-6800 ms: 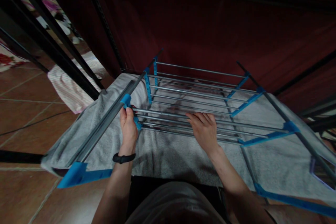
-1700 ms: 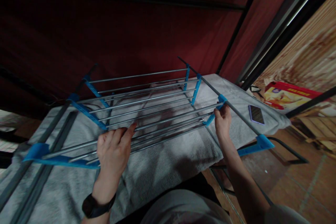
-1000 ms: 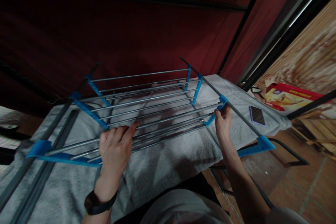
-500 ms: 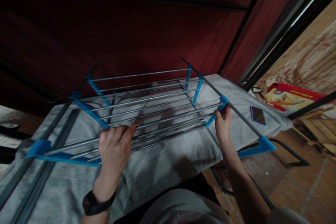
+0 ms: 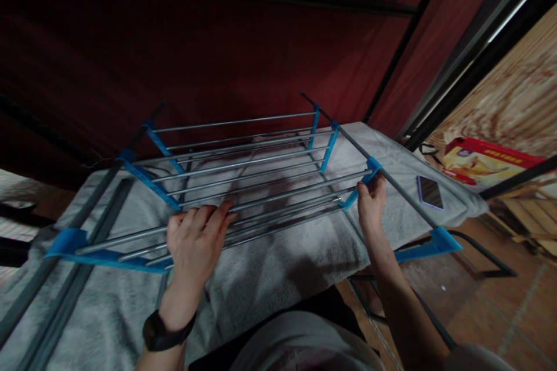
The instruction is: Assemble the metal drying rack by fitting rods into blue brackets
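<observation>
— So, from the head camera, what have the hands got?

— Left hand [image 5: 196, 237] lies flat, fingers spread wide, pressing on the near metal rods [image 5: 270, 197] of the drying rack [image 5: 243, 151]. Right hand [image 5: 371, 204] is closed around the blue corner bracket [image 5: 368, 171] where a rod meets the side rail [image 5: 404, 197]. The rack sits on a grey towel [image 5: 278, 255] spread over a low surface, in front of a dark red curtain.

— What could go wrong?

— My guess: the right fingers sit close to the joint, so if the bracket slides or the tier folds, they could get pinched. The left palm bears on thin rods; too much weight might bend them or pop one out of its bracket. The phone [image 5: 430, 192] lies near the towel's right edge and could slip off if the towel drags.

— Any writing?

— A red and yellow box [image 5: 483, 159] on the floor carries print, too blurred to read. A black watch [image 5: 163, 333] is on the left wrist.
</observation>
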Motion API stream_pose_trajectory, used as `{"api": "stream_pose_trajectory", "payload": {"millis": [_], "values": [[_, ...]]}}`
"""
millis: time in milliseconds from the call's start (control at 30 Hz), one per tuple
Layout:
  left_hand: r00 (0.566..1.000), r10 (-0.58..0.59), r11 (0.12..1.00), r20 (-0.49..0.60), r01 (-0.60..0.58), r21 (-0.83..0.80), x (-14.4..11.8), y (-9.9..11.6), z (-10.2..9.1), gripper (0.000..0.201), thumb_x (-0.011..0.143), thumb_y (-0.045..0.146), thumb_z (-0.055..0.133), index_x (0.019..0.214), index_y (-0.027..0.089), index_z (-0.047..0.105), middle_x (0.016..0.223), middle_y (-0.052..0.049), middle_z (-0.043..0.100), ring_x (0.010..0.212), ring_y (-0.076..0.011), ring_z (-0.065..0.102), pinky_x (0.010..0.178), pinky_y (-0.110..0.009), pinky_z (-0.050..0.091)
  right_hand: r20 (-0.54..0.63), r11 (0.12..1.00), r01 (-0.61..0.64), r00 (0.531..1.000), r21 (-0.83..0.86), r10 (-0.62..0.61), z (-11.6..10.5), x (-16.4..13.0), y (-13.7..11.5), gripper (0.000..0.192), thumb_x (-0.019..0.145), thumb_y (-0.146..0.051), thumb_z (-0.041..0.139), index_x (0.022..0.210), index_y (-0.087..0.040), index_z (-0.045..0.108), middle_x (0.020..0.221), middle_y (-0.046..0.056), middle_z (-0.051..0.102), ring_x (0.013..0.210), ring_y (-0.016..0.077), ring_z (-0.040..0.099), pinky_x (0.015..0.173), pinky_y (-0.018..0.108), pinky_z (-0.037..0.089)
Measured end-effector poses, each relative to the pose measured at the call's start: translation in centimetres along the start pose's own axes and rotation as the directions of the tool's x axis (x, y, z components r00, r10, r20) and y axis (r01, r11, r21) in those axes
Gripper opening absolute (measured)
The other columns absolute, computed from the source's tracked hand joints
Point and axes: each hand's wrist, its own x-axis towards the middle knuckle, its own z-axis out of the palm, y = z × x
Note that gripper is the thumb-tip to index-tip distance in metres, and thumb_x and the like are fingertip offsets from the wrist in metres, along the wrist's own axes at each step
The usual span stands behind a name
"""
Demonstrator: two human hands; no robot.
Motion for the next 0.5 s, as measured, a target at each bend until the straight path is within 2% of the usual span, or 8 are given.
{"api": "stream_pose_trajectory", "payload": {"millis": [267,500], "values": [[0.998,0.060,0.998,0.031,-0.061,0.014,0.59,0.39,0.22,0.026,0.098,0.031,0.056,0.117,0.019,0.069,0.079,-0.004,0.067,0.077,-0.0228,0.056,0.071,-0.036,0.033,-0.035,0.997,-0.059,0.997,0.057,0.061,0.21,-0.05,0.15,0.057,0.077,-0.033,0.058,0.133,-0.023,0.052,0.134,0.008,0.059,0.126,0.0259,0.055,0.114,0.048,0.037],[0.997,0.072,0.997,0.040,-0.073,0.031,0.76,0.35,0.14,0.024,0.098,0.031,0.055,0.113,0.019,0.069,0.079,-0.005,0.065,0.077,-0.0234,0.056,0.071,-0.036,0.032,-0.033,0.997,-0.049,0.998,0.058,0.051,0.15,0.06,0.17,0.055,0.077,-0.032,0.058,0.131,-0.023,0.052,0.132,0.008,0.059,0.127,0.0261,0.054,0.115,0.049,0.035]]}}
